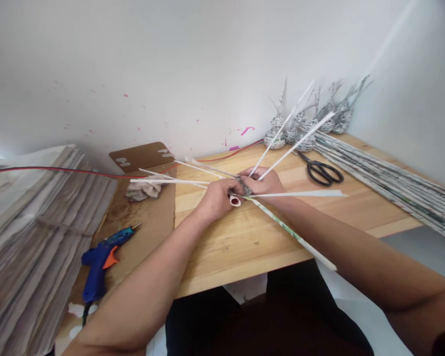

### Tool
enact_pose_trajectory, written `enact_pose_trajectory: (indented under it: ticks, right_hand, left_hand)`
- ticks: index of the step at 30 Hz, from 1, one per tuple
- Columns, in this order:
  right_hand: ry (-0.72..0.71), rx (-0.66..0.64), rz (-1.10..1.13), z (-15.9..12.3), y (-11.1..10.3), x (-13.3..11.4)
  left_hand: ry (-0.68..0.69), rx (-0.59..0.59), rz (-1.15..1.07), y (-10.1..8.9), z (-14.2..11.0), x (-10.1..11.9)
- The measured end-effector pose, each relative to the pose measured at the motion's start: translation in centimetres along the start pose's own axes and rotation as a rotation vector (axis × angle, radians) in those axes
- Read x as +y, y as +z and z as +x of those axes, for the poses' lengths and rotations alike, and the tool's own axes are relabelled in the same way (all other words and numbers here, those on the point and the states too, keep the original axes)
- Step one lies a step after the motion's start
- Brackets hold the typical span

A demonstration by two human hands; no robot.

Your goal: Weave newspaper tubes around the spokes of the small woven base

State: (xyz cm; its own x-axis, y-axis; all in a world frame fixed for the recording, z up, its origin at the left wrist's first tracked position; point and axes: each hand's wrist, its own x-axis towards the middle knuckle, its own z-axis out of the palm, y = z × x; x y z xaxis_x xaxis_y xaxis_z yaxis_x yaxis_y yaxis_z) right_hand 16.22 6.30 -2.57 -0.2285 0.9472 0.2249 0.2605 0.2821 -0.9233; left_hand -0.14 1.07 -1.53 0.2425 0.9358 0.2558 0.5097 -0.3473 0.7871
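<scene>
Between both hands, over the wooden table, is a small woven piece of rolled paper (245,185), with several long paper tubes sticking out around it. My left hand (222,197) is closed around its left side, and a short, wide tube end (235,201) shows under the fingers. My right hand (266,181) grips the other side, its fingers mostly hidden behind the weave. One white tube with green marks (285,227) slants down toward me on the right. Other white tubes (296,144) point up and right, and some (170,181) point left.
Black-handled scissors (324,172) lie right of my hands, beside a bundle of paper tubes (385,178). Several woven paper pieces (274,136) stand by the wall. At left are a blue glue gun (100,262), a crumpled cloth (144,190) and a newspaper stack (48,247). A red-black cord (77,172) crosses behind.
</scene>
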Motion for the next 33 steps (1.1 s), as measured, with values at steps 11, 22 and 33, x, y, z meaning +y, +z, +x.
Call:
enact_pose_trajectory:
  ticks: [11, 22, 33]
  right_hand:
    - [0.049, -0.06, 0.032, 0.4, -0.3, 0.6]
    - [0.154, -0.027, 0.043, 0.2, -0.6, -0.6]
    - [0.412, -0.19, 0.355, 0.4, -1.4, -2.0]
  left_hand:
    - [0.022, -0.095, -0.012, -0.7, -0.1, 0.5]
    - [-0.016, -0.213, -0.107, -1.6, 0.0, 0.1]
    - [-0.179, -0.098, -0.439, -1.5, 0.4, -0.1]
